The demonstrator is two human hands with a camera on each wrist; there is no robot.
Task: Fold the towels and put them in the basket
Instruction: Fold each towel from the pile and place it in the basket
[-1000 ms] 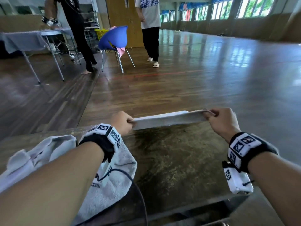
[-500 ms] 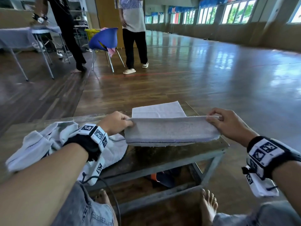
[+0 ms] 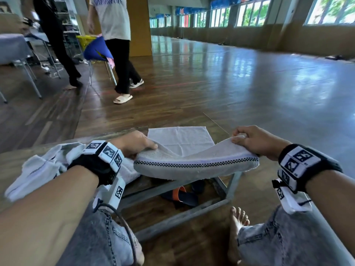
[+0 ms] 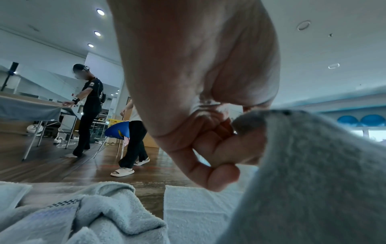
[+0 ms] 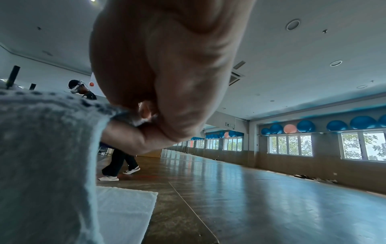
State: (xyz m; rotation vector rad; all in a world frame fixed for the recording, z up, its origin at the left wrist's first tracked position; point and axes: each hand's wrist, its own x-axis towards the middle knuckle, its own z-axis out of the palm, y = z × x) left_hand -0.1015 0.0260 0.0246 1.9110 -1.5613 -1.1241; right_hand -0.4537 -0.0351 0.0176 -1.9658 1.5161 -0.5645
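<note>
A grey towel [image 3: 194, 162] with a checkered stripe hangs stretched between my two hands above the near edge of the low table [image 3: 117, 133]. My left hand [image 3: 134, 144] pinches its left corner, and my right hand [image 3: 247, 138] pinches its right corner. In the left wrist view the grey towel [image 4: 313, 181] fills the right side under my left hand [image 4: 219, 148]. In the right wrist view the grey towel [image 5: 45, 156] fills the left side below my right hand [image 5: 146, 122]. A thin white towel [image 3: 180, 140] lies flat on the table beyond it. No basket is in view.
A heap of crumpled pale towels [image 3: 42, 166] lies on the table's left part. Under the table sits a dark and orange thing [image 3: 182, 194]. My bare foot [image 3: 238, 225] rests on the wooden floor. Two people [image 3: 115, 45] stand by a blue chair [image 3: 98, 48] at the far left.
My head has tipped down and my hands have drawn the grey towel toward me to the table's near edge. The flat white towel has come into sight. A person far left has walked nearer.
</note>
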